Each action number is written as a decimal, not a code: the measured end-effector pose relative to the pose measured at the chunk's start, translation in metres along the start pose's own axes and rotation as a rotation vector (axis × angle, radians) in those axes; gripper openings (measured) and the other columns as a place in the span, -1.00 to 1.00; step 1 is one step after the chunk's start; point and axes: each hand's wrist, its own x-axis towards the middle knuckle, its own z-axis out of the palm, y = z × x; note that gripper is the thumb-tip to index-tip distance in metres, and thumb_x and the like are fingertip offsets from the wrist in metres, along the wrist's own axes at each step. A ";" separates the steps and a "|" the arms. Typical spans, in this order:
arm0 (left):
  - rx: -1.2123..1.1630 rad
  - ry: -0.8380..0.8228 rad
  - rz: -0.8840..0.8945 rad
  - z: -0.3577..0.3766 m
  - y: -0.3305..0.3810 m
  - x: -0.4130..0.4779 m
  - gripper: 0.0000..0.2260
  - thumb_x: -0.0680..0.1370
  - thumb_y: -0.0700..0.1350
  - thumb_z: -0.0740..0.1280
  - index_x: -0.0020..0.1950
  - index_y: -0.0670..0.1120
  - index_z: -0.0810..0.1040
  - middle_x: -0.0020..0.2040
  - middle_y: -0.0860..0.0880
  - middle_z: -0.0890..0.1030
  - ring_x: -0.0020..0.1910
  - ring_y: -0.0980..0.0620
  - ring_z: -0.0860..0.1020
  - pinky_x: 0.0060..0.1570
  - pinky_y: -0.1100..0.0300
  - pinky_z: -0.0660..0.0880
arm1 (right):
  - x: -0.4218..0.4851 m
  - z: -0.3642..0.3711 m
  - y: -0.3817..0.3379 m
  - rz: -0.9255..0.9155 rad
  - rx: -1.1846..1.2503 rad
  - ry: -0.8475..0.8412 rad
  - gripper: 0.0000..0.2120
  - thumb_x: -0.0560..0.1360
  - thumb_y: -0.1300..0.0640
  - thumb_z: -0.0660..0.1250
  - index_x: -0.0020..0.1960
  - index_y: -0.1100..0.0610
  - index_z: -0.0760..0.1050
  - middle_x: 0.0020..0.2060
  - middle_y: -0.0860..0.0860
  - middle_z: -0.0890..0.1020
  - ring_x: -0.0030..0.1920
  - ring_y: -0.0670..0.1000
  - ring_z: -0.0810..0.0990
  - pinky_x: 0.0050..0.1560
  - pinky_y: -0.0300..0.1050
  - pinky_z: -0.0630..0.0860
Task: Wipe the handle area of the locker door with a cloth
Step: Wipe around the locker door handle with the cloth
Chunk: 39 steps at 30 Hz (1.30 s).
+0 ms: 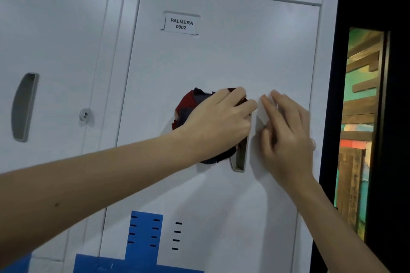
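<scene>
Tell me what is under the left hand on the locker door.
A bunched red and dark blue cloth, pressed by the left hand over the recessed handle. Only the handle's lower end shows; its upper part is covered.

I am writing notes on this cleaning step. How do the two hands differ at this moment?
The left hand presses a red and dark cloth over the handle; the right hand has no cloth. The left hand covers the handle's upper part; the right hand lies beside it, fingers on the bare door. Both are on the same locker door.
</scene>
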 end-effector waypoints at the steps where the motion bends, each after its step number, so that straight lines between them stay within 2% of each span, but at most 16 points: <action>1: -0.015 -0.003 -0.003 0.000 0.004 -0.005 -0.69 0.39 -0.32 0.06 -0.40 -0.12 0.53 -0.30 -0.03 0.54 -0.26 -0.06 0.51 -0.33 0.13 0.41 | 0.000 0.000 0.000 -0.003 -0.002 0.000 -0.57 0.42 0.37 0.17 0.29 0.32 0.43 0.23 0.23 0.48 0.27 0.16 0.35 0.22 0.13 0.43; 5: -0.036 0.000 -0.011 -0.002 0.009 -0.014 -0.77 0.41 -0.27 0.17 -0.39 -0.10 0.52 -0.29 -0.02 0.53 -0.24 -0.05 0.49 -0.30 0.15 0.32 | 0.000 0.000 0.001 -0.005 0.009 0.002 -0.57 0.42 0.38 0.17 0.28 0.32 0.43 0.23 0.24 0.49 0.26 0.16 0.35 0.21 0.13 0.44; 10: -0.018 -0.002 -0.043 0.002 -0.001 -0.001 -0.71 0.40 -0.33 0.09 -0.36 -0.13 0.55 -0.26 -0.03 0.57 -0.23 -0.07 0.52 -0.32 0.14 0.40 | 0.000 0.001 0.001 -0.009 0.011 0.021 -0.58 0.41 0.40 0.18 0.27 0.33 0.44 0.21 0.25 0.50 0.25 0.16 0.36 0.21 0.13 0.44; 12: -0.040 0.023 -0.072 0.003 0.005 -0.005 -0.73 0.41 -0.33 0.11 -0.36 -0.14 0.55 -0.25 -0.03 0.57 -0.22 -0.08 0.53 -0.28 0.14 0.37 | 0.000 0.001 0.001 -0.009 0.013 0.022 -0.58 0.42 0.39 0.18 0.27 0.33 0.45 0.21 0.25 0.50 0.25 0.16 0.36 0.21 0.12 0.43; 14: -0.095 0.022 -0.086 0.004 0.012 -0.017 -0.80 0.43 -0.31 0.22 -0.33 -0.15 0.57 -0.22 -0.05 0.58 -0.20 -0.09 0.52 -0.24 0.14 0.32 | 0.000 0.001 0.001 -0.010 0.017 0.021 -0.58 0.42 0.39 0.17 0.27 0.34 0.44 0.21 0.25 0.50 0.24 0.16 0.36 0.21 0.12 0.43; 17: -0.202 -0.039 -0.130 0.004 0.019 -0.031 -0.93 0.41 -0.25 0.43 -0.27 -0.13 0.62 -0.18 -0.05 0.59 -0.19 -0.07 0.50 -0.25 0.10 0.47 | 0.001 0.001 0.000 -0.002 0.015 0.025 -0.58 0.43 0.37 0.15 0.27 0.33 0.44 0.21 0.25 0.50 0.24 0.15 0.36 0.20 0.12 0.44; 19: -0.297 0.022 -0.256 0.004 0.026 -0.035 -0.92 0.46 -0.24 0.37 -0.22 -0.15 0.65 -0.14 -0.07 0.60 -0.19 -0.08 0.51 -0.22 0.08 0.50 | 0.000 0.001 -0.001 0.002 0.020 0.030 -0.58 0.43 0.37 0.14 0.27 0.33 0.45 0.20 0.25 0.50 0.24 0.15 0.36 0.20 0.13 0.45; 22: -0.512 0.189 -0.572 -0.001 0.033 -0.036 -0.78 0.52 -0.11 0.24 -0.05 -0.15 0.66 -0.07 -0.08 0.58 -0.13 -0.05 0.53 -0.08 0.19 0.44 | -0.001 0.001 -0.001 0.005 0.026 0.027 -0.59 0.43 0.37 0.13 0.26 0.34 0.45 0.20 0.25 0.50 0.23 0.17 0.37 0.18 0.15 0.45; 24: -0.647 0.290 -0.781 -0.004 0.031 -0.031 -0.76 0.52 -0.07 0.26 0.00 -0.15 0.66 -0.05 -0.06 0.54 -0.10 0.06 0.53 -0.04 0.28 0.43 | 0.000 0.001 -0.001 0.011 0.028 0.023 -0.59 0.42 0.37 0.12 0.25 0.34 0.46 0.20 0.25 0.50 0.23 0.18 0.37 0.18 0.16 0.44; 26: -0.723 0.318 -0.906 -0.003 0.028 -0.019 -0.80 0.51 -0.08 0.32 -0.02 -0.15 0.67 -0.06 -0.01 0.46 -0.15 0.17 0.47 -0.04 0.39 0.39 | -0.001 0.001 0.000 0.006 0.030 0.015 -0.60 0.44 0.40 0.15 0.26 0.34 0.45 0.20 0.26 0.50 0.23 0.18 0.37 0.18 0.17 0.44; 28: -0.733 0.290 -0.927 0.000 0.033 -0.004 -0.82 0.50 -0.11 0.32 -0.06 -0.17 0.67 -0.08 0.00 0.41 -0.18 0.14 0.46 -0.07 0.37 0.39 | -0.001 0.000 0.001 0.004 0.026 0.003 -0.63 0.47 0.41 0.29 0.27 0.33 0.44 0.21 0.25 0.48 0.24 0.18 0.36 0.19 0.18 0.44; 30: -0.673 0.268 -0.917 0.005 0.045 0.006 -0.82 0.51 -0.13 0.30 -0.10 -0.19 0.65 -0.09 -0.06 0.44 -0.19 0.03 0.47 -0.13 0.25 0.42 | -0.003 0.000 0.001 0.018 0.030 -0.011 -0.59 0.46 0.35 0.38 0.29 0.32 0.42 0.23 0.25 0.47 0.25 0.18 0.35 0.20 0.17 0.43; 34: -0.514 0.272 -0.958 0.015 0.066 0.000 -0.68 0.53 -0.06 0.14 -0.19 -0.20 0.62 -0.09 -0.07 0.46 -0.15 0.05 0.39 -0.11 0.23 0.34 | -0.003 0.001 0.001 0.004 0.028 0.015 -0.65 0.51 0.30 0.27 0.28 0.32 0.43 0.21 0.24 0.48 0.24 0.18 0.36 0.19 0.17 0.44; 36: -0.444 0.234 -0.945 0.018 0.074 -0.002 -0.67 0.52 -0.07 0.10 -0.23 -0.18 0.59 -0.07 -0.07 0.46 -0.13 0.04 0.38 -0.14 0.24 0.39 | -0.001 0.002 0.001 0.002 0.041 0.031 -0.66 0.51 0.33 0.16 0.26 0.33 0.45 0.19 0.25 0.50 0.22 0.18 0.38 0.16 0.19 0.46; 38: -0.455 0.246 -0.957 0.021 0.075 0.003 -0.69 0.52 -0.10 0.10 -0.23 -0.18 0.58 -0.06 -0.07 0.47 -0.12 0.03 0.40 -0.14 0.23 0.43 | -0.001 0.002 0.001 0.005 0.047 0.033 -0.65 0.50 0.33 0.12 0.25 0.34 0.47 0.18 0.26 0.51 0.22 0.18 0.38 0.15 0.20 0.46; 39: -0.509 0.268 -0.999 0.023 0.073 0.007 -0.71 0.54 -0.12 0.12 -0.20 -0.19 0.58 -0.04 -0.04 0.46 -0.09 0.09 0.38 -0.10 0.28 0.40 | -0.001 0.002 0.001 0.009 0.049 0.033 -0.66 0.52 0.32 0.11 0.25 0.34 0.47 0.18 0.26 0.51 0.22 0.18 0.38 0.15 0.20 0.46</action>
